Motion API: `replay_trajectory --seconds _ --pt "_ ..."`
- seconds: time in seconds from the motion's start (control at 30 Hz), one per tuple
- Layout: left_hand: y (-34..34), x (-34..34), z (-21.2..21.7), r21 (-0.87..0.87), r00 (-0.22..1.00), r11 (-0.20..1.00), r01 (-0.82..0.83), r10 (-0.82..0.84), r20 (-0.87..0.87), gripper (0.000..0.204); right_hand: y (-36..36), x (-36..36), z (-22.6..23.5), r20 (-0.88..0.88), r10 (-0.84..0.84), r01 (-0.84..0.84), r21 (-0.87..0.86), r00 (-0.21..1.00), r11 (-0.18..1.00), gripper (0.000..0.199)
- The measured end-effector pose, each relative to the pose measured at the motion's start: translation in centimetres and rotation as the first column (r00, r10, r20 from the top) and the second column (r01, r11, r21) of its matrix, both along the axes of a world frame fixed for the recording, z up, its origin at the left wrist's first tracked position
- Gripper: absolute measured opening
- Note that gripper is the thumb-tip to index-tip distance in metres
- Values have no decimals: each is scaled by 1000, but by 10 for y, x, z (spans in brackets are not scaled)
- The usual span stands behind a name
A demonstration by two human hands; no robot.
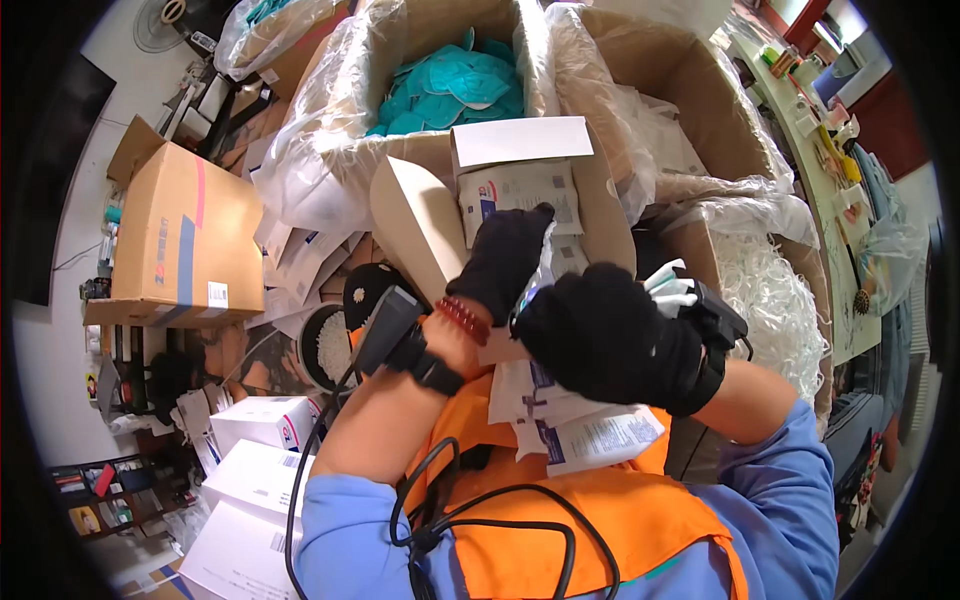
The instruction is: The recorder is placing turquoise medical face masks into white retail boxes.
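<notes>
Both hands wear black gloves and meet over an open white carton [608, 205] with its flaps up. White printed packets [500, 190] lie inside it. My left hand [508, 255] is closed at the upper end of a thin white packet [543, 262], seen almost edge-on. Lower down, my right hand [605, 335] curls around the same packet, its fingertips largely hidden. White folded pieces [670, 285] stick out behind my right hand; I cannot tell what they are. More printed packets [605, 440] rest in a loose pile on my lap, below the hands.
Beyond the carton stands a plastic-lined box of teal fabric pieces [455, 85]. Lined boxes are at the right, one with white shredded strips [765, 300]. A brown carton [190, 230] and stacked white boxes [250, 480] stand left. Black cables [425, 540] cross my lap.
</notes>
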State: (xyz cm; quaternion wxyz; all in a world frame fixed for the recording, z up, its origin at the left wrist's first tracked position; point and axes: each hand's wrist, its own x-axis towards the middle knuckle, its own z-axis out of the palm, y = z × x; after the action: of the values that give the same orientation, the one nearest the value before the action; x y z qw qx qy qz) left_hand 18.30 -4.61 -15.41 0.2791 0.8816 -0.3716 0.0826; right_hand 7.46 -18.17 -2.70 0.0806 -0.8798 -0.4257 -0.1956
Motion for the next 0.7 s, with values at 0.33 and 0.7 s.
replay_trajectory --seconds 0.33,0.7 --pt "-4 16 -8 493 997 867 -70 81 -2 25 -6 -37 38 117 145 -148 14 983 989 12" --pt "11 -7 91 -580 656 813 45 -462 -597 55 -50 59 18 -8 -206 205 100 979 974 27"
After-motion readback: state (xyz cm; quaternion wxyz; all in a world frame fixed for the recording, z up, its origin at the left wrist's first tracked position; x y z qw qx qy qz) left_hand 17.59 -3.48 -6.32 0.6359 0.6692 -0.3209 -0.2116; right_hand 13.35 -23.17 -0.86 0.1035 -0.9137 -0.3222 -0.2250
